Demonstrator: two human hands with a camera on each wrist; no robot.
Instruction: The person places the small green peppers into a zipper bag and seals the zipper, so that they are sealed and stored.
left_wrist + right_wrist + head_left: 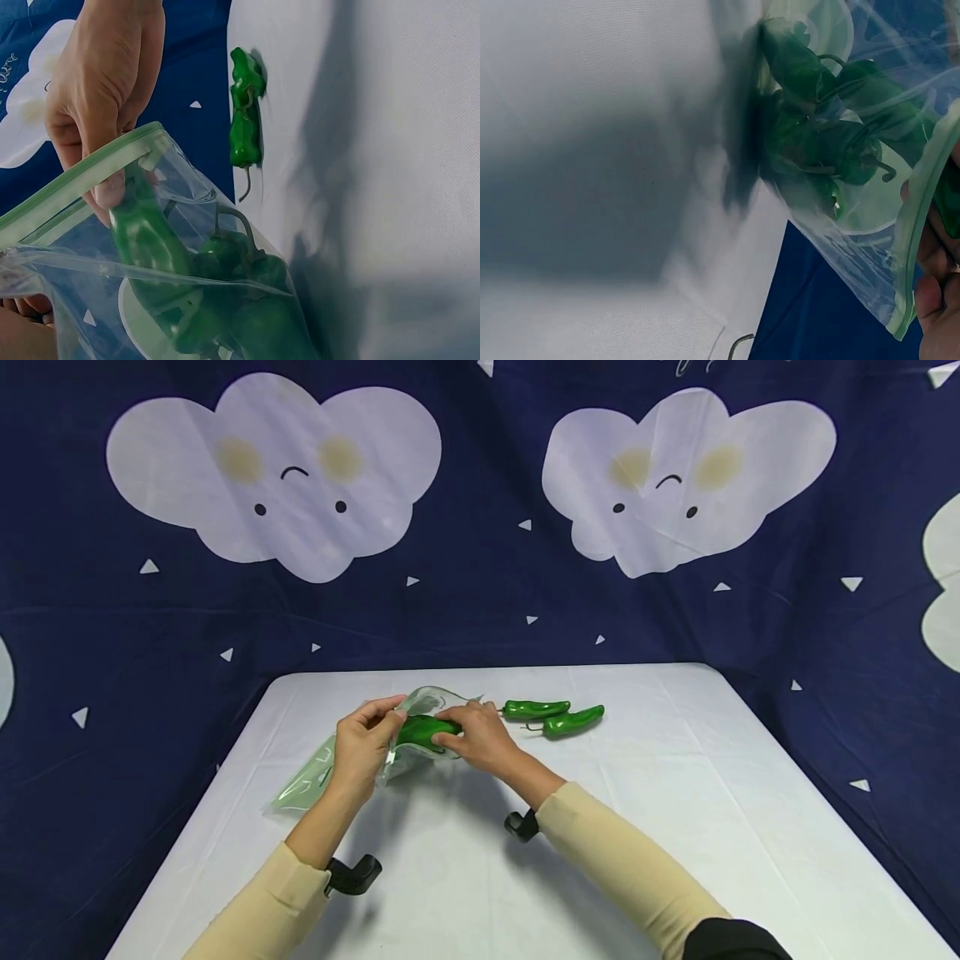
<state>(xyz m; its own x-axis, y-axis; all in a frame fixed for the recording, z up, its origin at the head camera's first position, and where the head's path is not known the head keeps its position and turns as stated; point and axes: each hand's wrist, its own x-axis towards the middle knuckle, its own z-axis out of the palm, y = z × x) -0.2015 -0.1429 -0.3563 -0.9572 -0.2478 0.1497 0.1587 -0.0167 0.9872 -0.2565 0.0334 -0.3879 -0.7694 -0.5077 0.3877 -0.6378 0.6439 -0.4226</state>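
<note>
A clear zip bag (306, 783) with a green zip edge leans over the white table, its mouth spread toward the right. My left hand (362, 745) pinches the near-left side of that mouth. My right hand (480, 737) grips a green pepper (426, 732), which is partly inside the opening. In the left wrist view, the right thumb lies over the top of this pepper (154, 244) behind the film. Several other green peppers (802, 135) are bunched in the bag's lower part, their curved stems showing through the plastic.
Two loose green peppers, one farther back (536, 710) and one nearer (574, 722), lie on the table (637, 843) just right of my right hand. A dark blue cloth (480, 593) with cloud faces hangs behind the table. Both wrists carry black camera mounts (356, 875).
</note>
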